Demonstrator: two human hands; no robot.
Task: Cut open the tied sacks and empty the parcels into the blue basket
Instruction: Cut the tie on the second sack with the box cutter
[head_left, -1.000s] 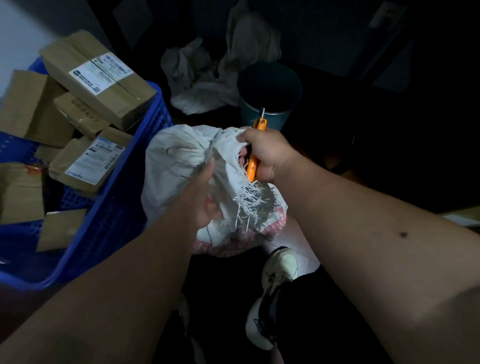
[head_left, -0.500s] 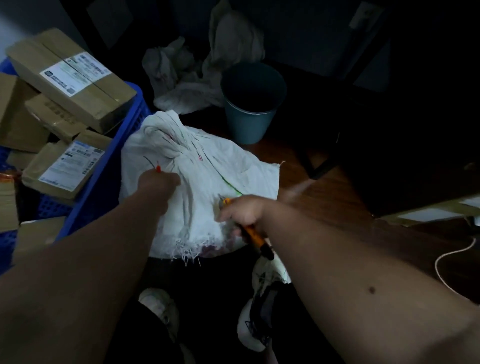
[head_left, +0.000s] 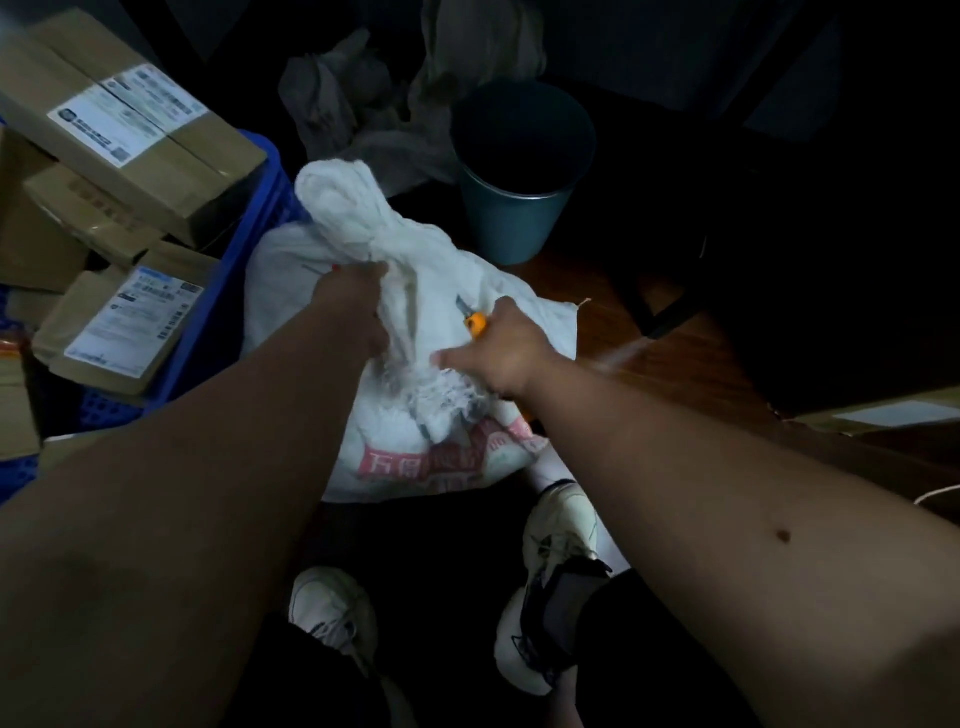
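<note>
Gripping the bunched neck of the white woven sack (head_left: 415, 291), left hand (head_left: 358, 312) has its fingers curled tight around the twisted fabric, pulling it taut. Right hand (head_left: 504, 353) is wrapped around an orange utility knife (head_left: 474, 321); short blade is out, tip pointing up and away, just beside the neck and apparently not in the fabric yet. Frayed sack mouth sits between the two hands.

Sack stands on the wooden floor (head_left: 675, 364) against the right wall of the blue basket (head_left: 234, 291), in front of the person's shoes. Basket already holds several cardboard parcels (head_left: 130, 135) with shipping labels. Dark bin (head_left: 519, 171) beyond the sack, crumpled empty sacks (head_left: 363, 98) behind that.

Step, as I read it: cutting this sack open. Can't make out the tie itself, too dim.

Next move calls for: blade across the neck below the left fist, cutting away from the left fingers, fabric kept taut. Then tip the sack over the basket rim.
</note>
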